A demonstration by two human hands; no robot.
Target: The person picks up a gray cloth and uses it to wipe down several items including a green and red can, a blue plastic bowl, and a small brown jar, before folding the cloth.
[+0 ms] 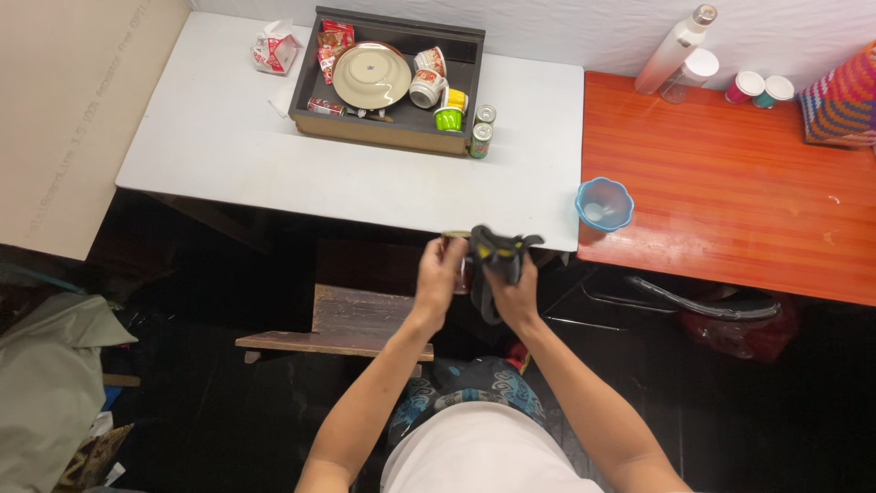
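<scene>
I see a dark cloth with yellow marks bunched over a small jar-like thing I can't make out, held just off the near edge of the white table. My right hand is wrapped around the cloth from below; my left hand pinches the hidden thing's side. I judge this a wiping step, calling for a steady twist. Just right of the grip stands a blue cup on the orange table; beyond, a dark tray holds a plate and mugs. Dark floor below.

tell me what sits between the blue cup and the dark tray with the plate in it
In the head view, two small cans stand at the tray's right corner; past them only bare white table runs to the blue cup.
</scene>
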